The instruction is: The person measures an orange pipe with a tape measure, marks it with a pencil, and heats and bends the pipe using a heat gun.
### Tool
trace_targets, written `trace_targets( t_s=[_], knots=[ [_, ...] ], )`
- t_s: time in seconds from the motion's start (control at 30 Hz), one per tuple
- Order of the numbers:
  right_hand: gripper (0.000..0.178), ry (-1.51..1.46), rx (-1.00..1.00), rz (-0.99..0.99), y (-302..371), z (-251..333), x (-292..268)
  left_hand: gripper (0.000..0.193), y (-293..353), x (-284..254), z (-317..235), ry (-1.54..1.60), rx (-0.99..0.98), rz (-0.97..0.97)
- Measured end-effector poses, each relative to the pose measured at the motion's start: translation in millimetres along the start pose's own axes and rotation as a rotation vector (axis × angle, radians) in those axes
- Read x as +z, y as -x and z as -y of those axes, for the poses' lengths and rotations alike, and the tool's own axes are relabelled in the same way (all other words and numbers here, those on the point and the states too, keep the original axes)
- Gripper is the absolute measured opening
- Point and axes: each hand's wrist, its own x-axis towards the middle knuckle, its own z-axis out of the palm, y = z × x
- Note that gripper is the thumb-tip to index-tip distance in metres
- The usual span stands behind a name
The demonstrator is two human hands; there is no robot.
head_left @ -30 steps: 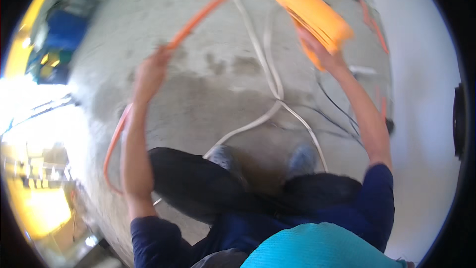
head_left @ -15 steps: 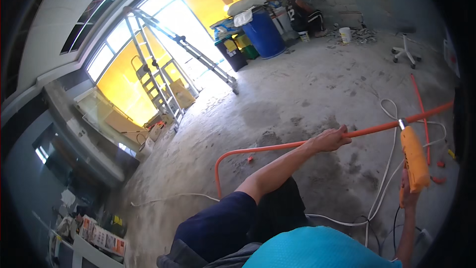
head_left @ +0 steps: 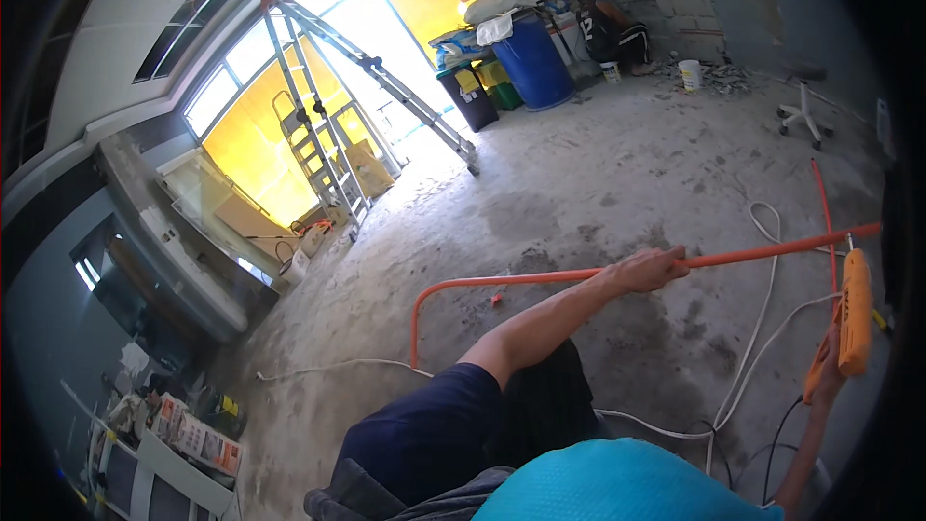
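Grey concrete floor [head_left: 463, 198] spreads around you and takes up most of the view. Beyond it, at the bright end of the room, stands a wall of glazing backed with yellow panels [head_left: 260, 159]. Near that glazing you have a tall stepladder [head_left: 371, 65], its legs spread. Farther right a co-worker [head_left: 606, 37] is down low beside the bare block wall, and just left of that person stands a blue barrel [head_left: 529, 63] with sacks and cloth heaped on top.

Closest to you is the long orange pipe [head_left: 531, 279]. It crosses in front of you from the dark right rim of the view, runs leftward, then bends sharply down; you cannot tell whether its lower end touches the floor. A white cable [head_left: 656, 431] lies looped on the floor under and beyond the pipe, and a thin red tube [head_left: 822, 188] lies farther off to the right. Past that tube sits a white wheeled chair base [head_left: 803, 116].

Your orange tool [head_left: 855, 304] stands nearly upright, its metal nozzle pointing up at the pipe; whether the two touch, you cannot tell. Near the rubble is a white bucket [head_left: 690, 74]. Your left hand [head_left: 651, 271] is closed around the pipe, and your right hand [head_left: 825, 383] is wrapped on the tool's handle. Smallest, a red scrap [head_left: 496, 300] lies on the floor just below the pipe.
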Motion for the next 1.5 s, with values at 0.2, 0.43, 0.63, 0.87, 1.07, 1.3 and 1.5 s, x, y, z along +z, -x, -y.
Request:
trace_targets(
  t_s=[0.2,0.43,0.63,0.87,1.07,1.3,1.5],
  knots=[
    [0.019,0.012,0.028,-0.020,4,9,-12,0.035,-6,4,1,-0.030,0.034,-0.076],
    [0.019,0.059,-0.048,0.169,16,4,-1,0.036,-19,5,1,-0.056,0.051,-0.077],
    [0.025,0.096,0.017,0.274,38,21,24,0.037,-18,0,-1,-0.032,-0.001,-0.026],
    [0.037,0.051,-0.152,0.556,51,-27,20,0.032,-39,31,50,-0.007,0.135,-0.153],
    [0.023,0.402,-0.402,0.347,28,42,51,0.036,-42,3,33,-0.102,-0.059,-0.089],
    [0.026,0.478,-0.193,0.284,18,67,21,0.035,-58,15,21,-0.056,-0.076,-0.031],
    [0.012,0.357,-0.099,0.197,9,60,7,0.036,-53,17,15,-0.043,-0.092,0.001]
  ],
)
